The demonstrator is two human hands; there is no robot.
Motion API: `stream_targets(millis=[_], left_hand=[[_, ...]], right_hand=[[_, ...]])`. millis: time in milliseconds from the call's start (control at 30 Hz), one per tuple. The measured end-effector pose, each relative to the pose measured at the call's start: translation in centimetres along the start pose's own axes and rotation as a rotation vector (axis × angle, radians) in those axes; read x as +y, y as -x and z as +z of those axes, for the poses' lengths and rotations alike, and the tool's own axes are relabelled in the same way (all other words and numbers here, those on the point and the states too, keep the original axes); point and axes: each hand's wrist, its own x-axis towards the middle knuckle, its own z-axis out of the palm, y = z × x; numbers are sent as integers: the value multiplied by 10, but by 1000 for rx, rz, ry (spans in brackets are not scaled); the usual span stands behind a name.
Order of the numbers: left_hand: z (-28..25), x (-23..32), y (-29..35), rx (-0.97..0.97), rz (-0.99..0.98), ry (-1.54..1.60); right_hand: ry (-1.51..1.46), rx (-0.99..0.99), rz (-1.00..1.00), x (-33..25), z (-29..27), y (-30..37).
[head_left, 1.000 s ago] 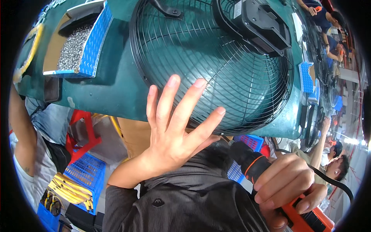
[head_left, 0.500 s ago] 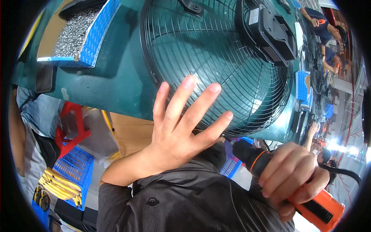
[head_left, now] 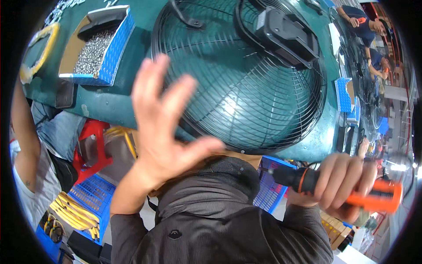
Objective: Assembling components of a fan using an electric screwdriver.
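Observation:
My left hand [head_left: 165,114] is open, fingers spread and blurred by motion, over the near left rim of a black wire fan guard [head_left: 246,114]. Whether it touches the wire I cannot tell. A black motor housing [head_left: 288,37] sits at the guard's far right part, and a black bracket [head_left: 187,20] shows at its far left. My right hand [head_left: 345,185] is wrapped round an orange and black power screwdriver [head_left: 303,179], held off the table's near edge. Its tip points left and stands apart from the guard.
On the green table [head_left: 105,103], a blue box of screws [head_left: 107,61] stands left, beside a dark phone-like slab [head_left: 65,93]. A blue carton [head_left: 345,94] is at right. Someone sits at left near a red stool [head_left: 94,149] and blue crate [head_left: 92,193]. Other people work far right.
My left hand has moved left across the guard's rim. My right hand has shifted slightly up and right with the screwdriver, which now lies more level. The view has shifted a little.

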Motion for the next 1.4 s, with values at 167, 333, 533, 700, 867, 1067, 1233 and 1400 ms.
stream_targets(millis=[167,333,533,700,867,1067,1233,1400], left_hand=[[-1,-41,-44,77,-353,463],[13,-53,-92,3,-520,575],[17,-72,-94,-32,-534,599],[24,-18,-63,162,-575,465],[35,84,33,105,-530,397],[-34,40,20,23,-316,-48],[-105,-20,-74,-52,-104,-634],[-122,-45,-118,-612,-327,-723]], right_hand=[[281,912,221,-22,-15,70],[347,1003,528,-18,-16,113],[167,856,567,-14,-7,130],[47,956,524,-22,-61,111],[-60,1126,468,-8,-165,62],[134,1036,53,-26,-137,71],[620,898,-205,-14,-66,93],[738,873,-240,-1,-42,100]])
